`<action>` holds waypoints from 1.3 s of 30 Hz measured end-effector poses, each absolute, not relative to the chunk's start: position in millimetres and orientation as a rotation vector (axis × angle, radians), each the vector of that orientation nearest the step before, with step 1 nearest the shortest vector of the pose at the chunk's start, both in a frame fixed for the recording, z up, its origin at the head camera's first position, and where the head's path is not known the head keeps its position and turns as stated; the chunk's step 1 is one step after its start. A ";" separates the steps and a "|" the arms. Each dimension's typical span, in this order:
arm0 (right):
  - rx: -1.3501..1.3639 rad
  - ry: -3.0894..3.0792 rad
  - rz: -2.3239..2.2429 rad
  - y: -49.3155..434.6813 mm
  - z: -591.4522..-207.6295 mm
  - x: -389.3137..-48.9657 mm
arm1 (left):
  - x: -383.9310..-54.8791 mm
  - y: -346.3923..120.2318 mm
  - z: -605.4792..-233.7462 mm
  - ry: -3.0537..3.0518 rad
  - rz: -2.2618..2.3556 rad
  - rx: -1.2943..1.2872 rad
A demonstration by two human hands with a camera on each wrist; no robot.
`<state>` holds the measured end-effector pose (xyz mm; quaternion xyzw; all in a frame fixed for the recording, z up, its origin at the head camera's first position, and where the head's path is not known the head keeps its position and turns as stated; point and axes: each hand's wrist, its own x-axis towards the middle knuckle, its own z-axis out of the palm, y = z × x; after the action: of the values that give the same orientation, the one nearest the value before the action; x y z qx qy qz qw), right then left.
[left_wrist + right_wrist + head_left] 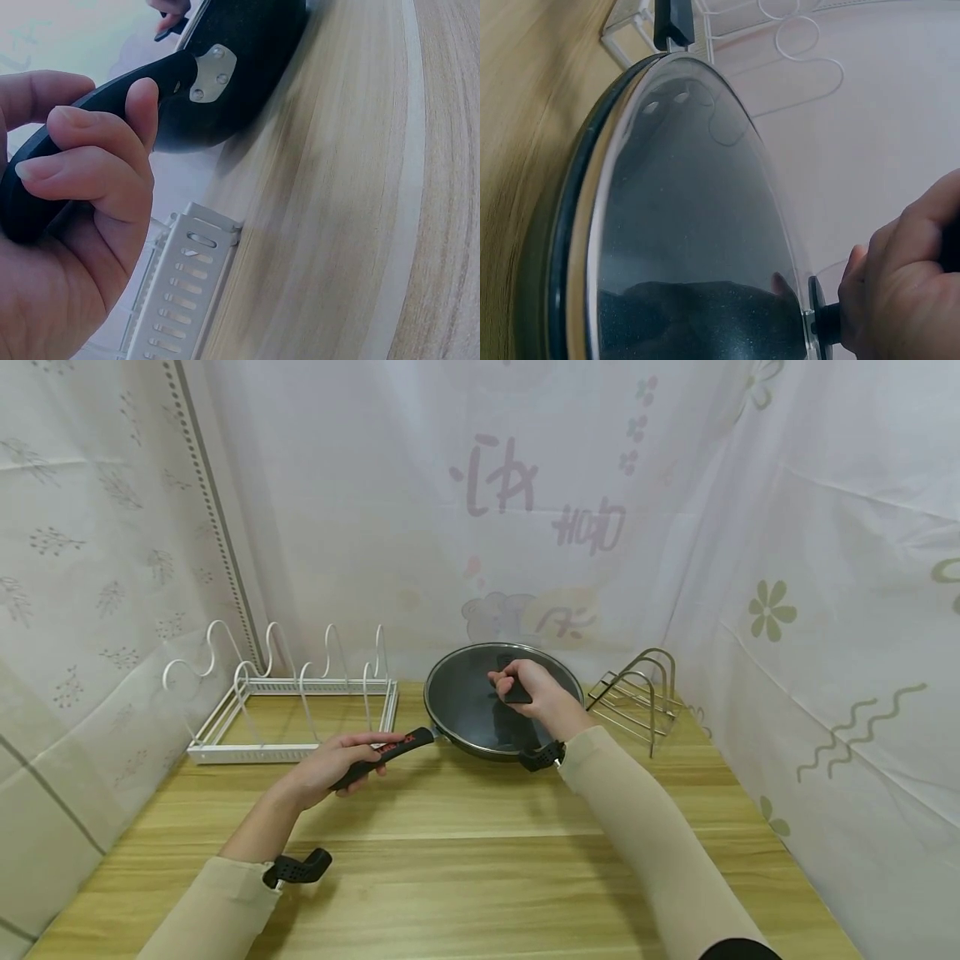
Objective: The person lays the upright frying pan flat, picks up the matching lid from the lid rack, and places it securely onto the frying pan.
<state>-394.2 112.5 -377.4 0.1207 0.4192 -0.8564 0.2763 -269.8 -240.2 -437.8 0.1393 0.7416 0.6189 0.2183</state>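
Observation:
A black frying pan [474,747] is at the back middle of the wooden table, its long handle [412,741] pointing left and toward me. My left hand [322,768] grips this handle; in the left wrist view the fingers [94,165] curl round it. A glass lid [461,693] with a metal rim covers the pan. My right hand [536,689] holds the lid's black knob. In the right wrist view a thin tan band shows between the lid's rim and the pan's dark edge; I cannot tell if the lid sits fully down.
To the left of the pan stands a white wire rack [255,752] with wavy upright dividers. A smaller metal rack [637,702] stands close by the pan's right side. Printed white curtains [375,485] hang behind and at both sides of the table [450,877].

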 end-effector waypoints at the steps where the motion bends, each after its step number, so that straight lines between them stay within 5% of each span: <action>1: 0.321 1.122 -2.296 113.2 -377.2 -394.2 | -269.8 -240.0 -437.6 2.054 1.712 0.387; 25: 0.246 1.462 -2.171 117.0 -385.2 -391.9 | -271.0 -244.6 -443.5 2.085 1.694 0.400; 39: 0.009 2.298 -1.753 149.8 -380.7 -347.7 | -263.6 -233.0 -428.9 2.531 1.423 0.465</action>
<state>-347.7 149.8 -380.7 0.0032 0.7888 -0.6017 0.1255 -263.6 -233.0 -428.9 0.1574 0.8564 0.4814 0.1003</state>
